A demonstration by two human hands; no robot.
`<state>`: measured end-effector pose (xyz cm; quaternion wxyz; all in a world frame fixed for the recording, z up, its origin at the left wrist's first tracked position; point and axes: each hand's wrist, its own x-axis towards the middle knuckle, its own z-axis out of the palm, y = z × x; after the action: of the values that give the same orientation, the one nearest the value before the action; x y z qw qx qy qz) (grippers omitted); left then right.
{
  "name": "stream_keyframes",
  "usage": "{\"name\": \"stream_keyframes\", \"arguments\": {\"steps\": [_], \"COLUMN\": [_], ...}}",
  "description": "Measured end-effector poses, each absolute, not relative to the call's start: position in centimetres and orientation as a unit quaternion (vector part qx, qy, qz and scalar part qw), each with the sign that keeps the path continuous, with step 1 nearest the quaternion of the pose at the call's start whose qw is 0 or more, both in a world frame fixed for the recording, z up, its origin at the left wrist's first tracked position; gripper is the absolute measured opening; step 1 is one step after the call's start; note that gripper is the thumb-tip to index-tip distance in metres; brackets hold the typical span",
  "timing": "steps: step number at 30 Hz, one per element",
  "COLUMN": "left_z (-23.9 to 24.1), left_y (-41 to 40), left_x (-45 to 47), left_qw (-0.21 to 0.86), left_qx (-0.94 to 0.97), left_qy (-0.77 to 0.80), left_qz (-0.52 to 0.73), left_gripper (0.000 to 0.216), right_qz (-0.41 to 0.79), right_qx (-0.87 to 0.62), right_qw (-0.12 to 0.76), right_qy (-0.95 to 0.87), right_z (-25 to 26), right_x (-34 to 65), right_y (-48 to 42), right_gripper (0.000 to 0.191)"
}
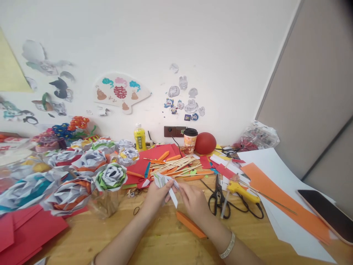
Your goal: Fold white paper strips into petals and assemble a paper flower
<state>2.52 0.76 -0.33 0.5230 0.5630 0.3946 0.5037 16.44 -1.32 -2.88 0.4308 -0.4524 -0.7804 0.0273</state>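
Both hands meet over the middle of the wooden table around a bundle of folded white paper with green edges. My left hand grips it from the left, thumb on top. From the right, my right hand pinches its edge; those fingertips are partly hidden. A narrow white strip points down from the bundle between the hands. Just below my right hand lies a folded orange paper strip. Black-handled scissors and a yellow glue gun lie right of it.
Paper flowers crowd the left side, above red paper sheets. Wooden sticks are piled behind the hands. A drink bottle, a lidded cup and a red balloon stand by the wall. A phone rests at right.
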Motion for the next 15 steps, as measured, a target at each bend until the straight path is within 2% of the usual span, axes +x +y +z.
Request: {"name": "stream_keyframes", "arguments": {"steps": [6,12,15], "left_z": [-0.3,-0.1,-0.9], "left_y": [0.0,0.1,0.4], "left_x": [3.3,3.2,3.3], "left_qw": [0.562,0.561,0.573], "left_qx": [0.516,0.487,0.494], "left_qy": [0.380,0.383,0.373], "left_qz": [0.523,0.548,0.537], "left_gripper": [0.040,0.040,0.039], "right_qz": [0.018,0.205,0.243], "right_qx": [-0.421,-0.395,-0.393], "right_qw": [0.440,0.508,0.519], "right_qy": [-0.793,-0.738,-0.719], "right_z": [-2.9,-2.4,-2.6], "right_x": [16.1,15.2,15.0], "right_y": [-1.5,-2.0,-1.8], "right_gripper": [0.036,0.037,0.035]}}
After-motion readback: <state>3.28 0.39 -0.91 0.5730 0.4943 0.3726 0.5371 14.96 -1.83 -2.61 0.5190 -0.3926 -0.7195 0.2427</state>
